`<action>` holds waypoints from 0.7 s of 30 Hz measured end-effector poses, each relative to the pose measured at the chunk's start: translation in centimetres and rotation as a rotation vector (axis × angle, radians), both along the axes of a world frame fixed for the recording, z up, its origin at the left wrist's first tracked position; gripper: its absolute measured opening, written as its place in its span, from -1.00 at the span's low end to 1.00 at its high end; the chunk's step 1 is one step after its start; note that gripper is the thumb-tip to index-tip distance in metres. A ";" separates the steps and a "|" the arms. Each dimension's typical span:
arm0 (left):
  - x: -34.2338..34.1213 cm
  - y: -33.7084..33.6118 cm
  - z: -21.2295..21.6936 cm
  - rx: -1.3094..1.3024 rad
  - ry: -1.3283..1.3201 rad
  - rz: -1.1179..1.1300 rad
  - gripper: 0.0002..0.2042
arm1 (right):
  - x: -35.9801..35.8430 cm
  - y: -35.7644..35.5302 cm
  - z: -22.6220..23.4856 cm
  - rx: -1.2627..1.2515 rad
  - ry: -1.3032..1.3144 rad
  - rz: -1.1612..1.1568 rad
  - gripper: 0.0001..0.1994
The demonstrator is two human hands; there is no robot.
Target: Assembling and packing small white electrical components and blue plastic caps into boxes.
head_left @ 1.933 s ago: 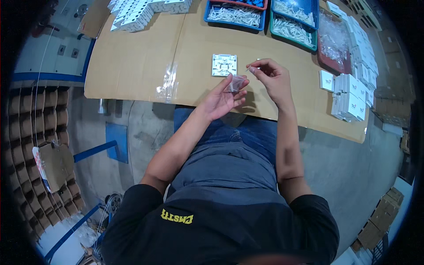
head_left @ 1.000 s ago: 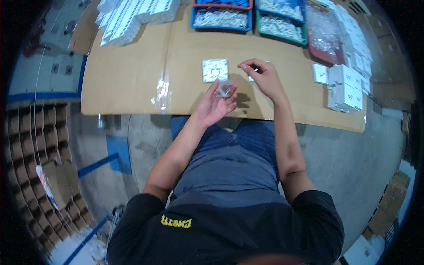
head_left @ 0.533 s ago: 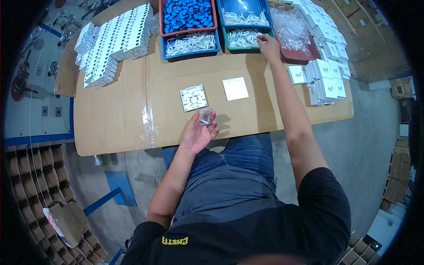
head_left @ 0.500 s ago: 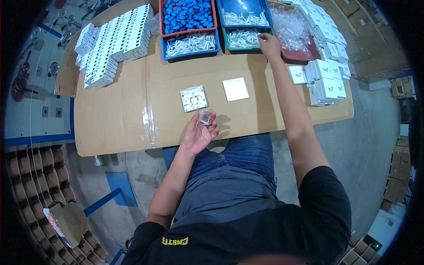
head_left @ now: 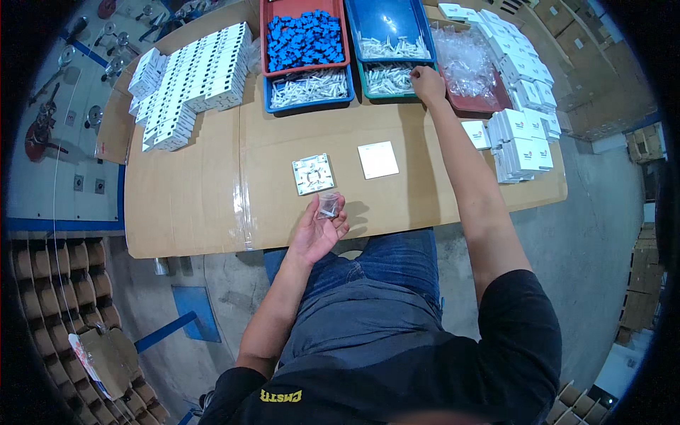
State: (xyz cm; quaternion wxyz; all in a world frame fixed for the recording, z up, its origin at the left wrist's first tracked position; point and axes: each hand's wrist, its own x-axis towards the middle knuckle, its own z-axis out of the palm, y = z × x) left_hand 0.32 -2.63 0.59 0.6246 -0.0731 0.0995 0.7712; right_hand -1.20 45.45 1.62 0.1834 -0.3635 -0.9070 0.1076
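Observation:
My left hand (head_left: 316,230) is closed around a small clear plastic bag (head_left: 329,205) with a few small white pieces inside, held above the table's near edge. My right hand (head_left: 428,86) reaches to the right end of a green tray (head_left: 372,99) of white wall plugs (head_left: 388,79). Its fingers are curled together over the tray's rim, and what they may hold is hidden. Just beyond the left hand lies a white square frame with its inner side up (head_left: 312,174). To the right of that is a plain white square plate (head_left: 378,159).
A red tray of blue parts (head_left: 304,39) sits over a blue tray of white plugs (head_left: 309,88). Another blue tray (head_left: 392,48) is above the green one. Clear bags (head_left: 464,60) fill a red tray. White boxed units are stacked left (head_left: 202,71) and right (head_left: 524,142) on the cardboard-covered table (head_left: 191,205).
The whole view has shifted, so the table sits slightly lower in the picture. My right hand stays at the green tray, its fingers more curled. The left still holds the bag.

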 end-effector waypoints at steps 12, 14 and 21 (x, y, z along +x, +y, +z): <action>0.0 0.0 1.1 0.063 0.017 0.036 -0.54 | 5.6 -20.1 6.6 -0.386 0.462 0.372 -0.84; 0.1 0.2 2.1 0.041 0.010 0.012 -0.53 | 6.9 -24.0 7.8 -0.408 0.456 0.413 -0.85; 0.4 0.2 3.2 0.037 0.038 0.031 -0.52 | 9.5 -30.9 9.9 -0.580 0.503 0.506 -0.87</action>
